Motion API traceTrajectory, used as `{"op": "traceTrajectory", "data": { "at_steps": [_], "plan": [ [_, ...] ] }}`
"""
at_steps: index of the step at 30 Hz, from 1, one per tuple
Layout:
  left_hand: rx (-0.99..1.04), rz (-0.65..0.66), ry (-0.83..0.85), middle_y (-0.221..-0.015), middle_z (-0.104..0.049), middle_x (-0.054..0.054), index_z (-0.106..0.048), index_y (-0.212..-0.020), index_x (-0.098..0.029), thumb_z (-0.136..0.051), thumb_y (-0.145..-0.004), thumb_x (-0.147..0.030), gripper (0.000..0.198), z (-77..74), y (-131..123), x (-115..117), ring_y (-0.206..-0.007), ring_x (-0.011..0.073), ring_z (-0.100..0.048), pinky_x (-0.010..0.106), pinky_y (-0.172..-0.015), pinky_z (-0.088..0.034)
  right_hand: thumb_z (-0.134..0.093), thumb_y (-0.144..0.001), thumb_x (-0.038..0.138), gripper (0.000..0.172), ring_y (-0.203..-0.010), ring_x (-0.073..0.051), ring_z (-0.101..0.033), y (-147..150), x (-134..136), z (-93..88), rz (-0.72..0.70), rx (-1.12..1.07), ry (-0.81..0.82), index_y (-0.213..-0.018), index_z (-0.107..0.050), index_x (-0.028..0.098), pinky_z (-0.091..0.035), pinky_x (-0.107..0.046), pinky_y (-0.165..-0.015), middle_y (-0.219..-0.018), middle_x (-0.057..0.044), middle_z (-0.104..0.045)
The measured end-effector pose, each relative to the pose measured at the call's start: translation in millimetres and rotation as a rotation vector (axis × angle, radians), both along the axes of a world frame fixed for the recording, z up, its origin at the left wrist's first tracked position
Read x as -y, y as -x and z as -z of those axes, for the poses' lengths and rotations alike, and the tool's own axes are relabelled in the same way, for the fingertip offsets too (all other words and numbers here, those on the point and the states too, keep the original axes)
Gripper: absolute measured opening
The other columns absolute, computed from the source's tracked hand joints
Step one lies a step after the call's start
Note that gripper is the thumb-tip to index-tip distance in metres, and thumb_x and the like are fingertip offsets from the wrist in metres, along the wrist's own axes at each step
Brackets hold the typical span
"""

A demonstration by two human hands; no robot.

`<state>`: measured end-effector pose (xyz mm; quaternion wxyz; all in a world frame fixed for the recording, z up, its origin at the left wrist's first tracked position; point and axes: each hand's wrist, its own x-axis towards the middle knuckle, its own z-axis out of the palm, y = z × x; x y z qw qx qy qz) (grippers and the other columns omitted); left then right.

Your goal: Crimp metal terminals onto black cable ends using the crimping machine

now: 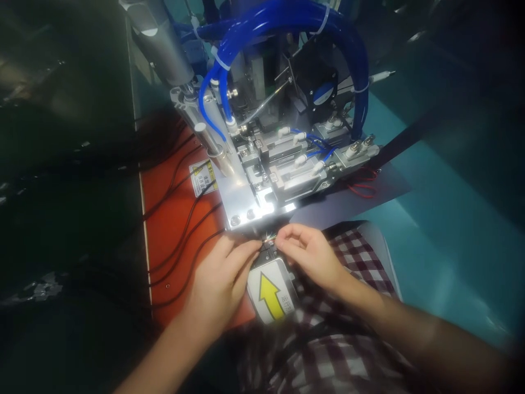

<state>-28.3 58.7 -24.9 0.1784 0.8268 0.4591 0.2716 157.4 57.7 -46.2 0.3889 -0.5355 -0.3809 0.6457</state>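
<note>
My left hand (223, 279) and my right hand (307, 251) meet at the front edge of a small metal machine (262, 164). Both pinch the thin coloured wire ends (268, 238) of a cable, held just in front of the machine's polished base plate (238, 202). Directly below the fingers sits a white plate with a yellow arrow (273, 295) that points toward the machine. The wire tips are tiny and partly covered by my fingertips.
Blue air hoses (295, 22) loop over the machine's top. Several black cables (180, 230) lie across an orange mat (168, 219) at the left, near a yellow warning label (204, 178). Red wires (363, 189) trail at the right over a teal bench (430, 230). Checked cloth (328, 328) lies below.
</note>
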Motion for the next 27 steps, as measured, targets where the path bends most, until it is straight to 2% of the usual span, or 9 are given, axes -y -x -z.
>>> {"op": "traceTrajectory", "data": {
  "at_steps": [7, 11, 15, 18, 23, 27],
  "plan": [
    [-0.046, 0.024, -0.066, -0.091, -0.061, 0.006, -0.069, -0.102, -0.015, -0.056, -0.089, -0.012, 0.018, 4.3, 2, 0, -0.080, 0.0132, -0.063, 0.020, -0.067, -0.052, -0.067, -0.077, 0.033, 0.018, -0.047, -0.008, -0.043, -1, -2, 3.1, -0.010, -0.020, 0.011, -0.074, -0.059, 0.017, -0.033, -0.022, -0.046, -0.053, 0.007, -0.048],
    [-0.048, 0.011, -0.018, -0.094, -0.060, 0.006, -0.069, -0.105, -0.014, -0.055, -0.090, -0.013, 0.021, -0.2, 1, 3, -0.081, 0.0133, -0.062, 0.020, -0.069, -0.052, -0.066, -0.078, 0.031, 0.017, -0.050, -0.009, -0.044, -3, -2, 4.1, -0.020, -0.027, 0.007, -0.075, -0.059, 0.016, -0.034, -0.022, -0.048, -0.055, 0.006, -0.050],
    [-0.113, -0.036, 0.079, -0.085, -0.056, 0.004, -0.068, -0.112, -0.015, -0.053, -0.091, -0.016, 0.025, -8.9, 3, 8, -0.072, 0.0127, -0.059, 0.020, -0.061, -0.050, -0.066, -0.078, 0.031, 0.016, -0.053, -0.010, -0.047, -4, -3, 4.4, -0.031, -0.024, -0.002, -0.075, -0.059, 0.016, -0.036, -0.022, -0.049, -0.060, 0.004, -0.053],
    [-0.147, -0.061, 0.070, -0.078, -0.054, 0.002, -0.068, -0.110, -0.014, -0.054, -0.091, -0.016, 0.024, -9.1, 5, 9, -0.067, 0.0119, -0.057, 0.019, -0.058, -0.049, -0.066, -0.078, 0.030, 0.016, -0.052, -0.010, -0.047, -4, -4, 3.8, -0.035, 0.000, -0.015, -0.074, -0.059, 0.017, -0.036, -0.023, -0.049, -0.059, 0.004, -0.052],
    [-0.133, 0.040, -0.005, -0.096, -0.061, 0.006, -0.065, -0.110, -0.014, -0.050, -0.091, -0.008, 0.024, -0.7, 9, 6, -0.088, 0.0147, -0.061, 0.021, -0.077, -0.051, -0.065, -0.080, 0.029, 0.015, -0.053, -0.009, -0.046, -5, -5, 3.3, -0.050, 0.011, -0.027, -0.075, -0.059, 0.016, -0.036, -0.022, -0.049, -0.059, 0.004, -0.052],
    [-0.166, 0.108, -0.087, -0.099, -0.061, 0.008, -0.063, -0.112, -0.012, -0.047, -0.090, -0.002, 0.029, 1.7, 11, 2, -0.090, 0.0160, -0.060, 0.024, -0.076, -0.050, -0.064, -0.081, 0.028, 0.015, -0.052, -0.009, -0.046, -6, -6, 4.2, -0.073, 0.011, -0.025, -0.076, -0.059, 0.015, -0.035, -0.022, -0.049, -0.058, 0.005, -0.051]
  ]
}}
